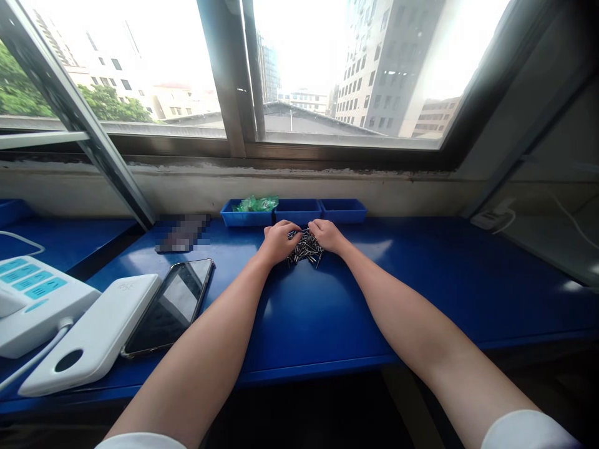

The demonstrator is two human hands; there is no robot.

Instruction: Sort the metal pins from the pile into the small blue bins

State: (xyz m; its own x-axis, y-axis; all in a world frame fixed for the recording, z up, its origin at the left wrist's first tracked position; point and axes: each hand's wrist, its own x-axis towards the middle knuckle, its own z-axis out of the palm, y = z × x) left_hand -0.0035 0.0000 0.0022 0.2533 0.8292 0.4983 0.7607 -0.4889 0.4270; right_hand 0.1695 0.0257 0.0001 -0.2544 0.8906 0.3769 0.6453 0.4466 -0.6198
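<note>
A small heap of thin dark metal pieces that look like screws [306, 248] lies on the blue tabletop. At its left edge is my left hand [279, 242], fingers curled and thumb and index drawn close together over the heap. My right hand [327, 236] sits at the right edge, its fingertips pinched together. Both hands touch or hover just over the pieces. Whatever is between the fingertips is too small to make out. Just behind the hands stand a left blue bin [248, 218] holding a green plastic bag [256, 204], a middle bin [297, 215] and a right bin [344, 212].
To the left lie a smartphone [173, 305], a white power bank [93, 333] and a white power strip [42, 293]. A blurred dark flat object [182, 233] rests behind them. A metal shelf post [100, 149] rises at left. The window [337, 146] spans the back.
</note>
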